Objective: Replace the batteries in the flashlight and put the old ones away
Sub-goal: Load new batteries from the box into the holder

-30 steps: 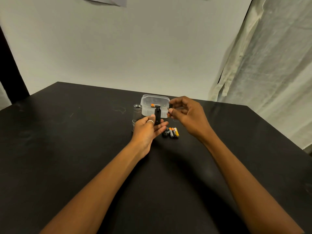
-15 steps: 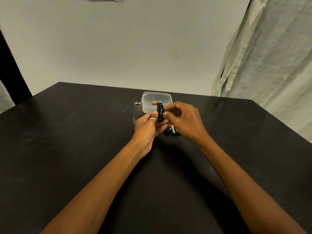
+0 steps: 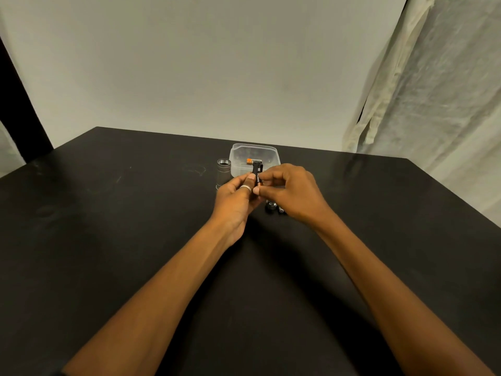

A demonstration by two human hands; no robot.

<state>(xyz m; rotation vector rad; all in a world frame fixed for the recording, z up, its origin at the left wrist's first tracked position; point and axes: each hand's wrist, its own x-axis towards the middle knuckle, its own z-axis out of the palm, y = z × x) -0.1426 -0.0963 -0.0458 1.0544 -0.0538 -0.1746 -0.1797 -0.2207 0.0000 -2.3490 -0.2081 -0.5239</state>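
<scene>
My left hand (image 3: 236,200) holds a small black battery holder (image 3: 257,172) upright above the black table (image 3: 108,240). My right hand (image 3: 292,194) pinches a dark battery against the holder's right side; its fingers hide most of it. Behind the hands stands the silver flashlight body (image 3: 223,170), upright with its open end up. A clear plastic container (image 3: 254,153) behind it holds one orange-and-black battery (image 3: 251,160). Under my right hand lie the flashlight's end cap (image 3: 271,206) and loose batteries (image 3: 280,210), mostly hidden.
A pale wall rises behind the table's far edge. A light curtain (image 3: 433,90) hangs at the right, and a dark post (image 3: 16,109) stands at the left.
My right hand has come in from the right and down to the battery holder, and its fingers now press at the holder's side. The left hand has barely moved.
</scene>
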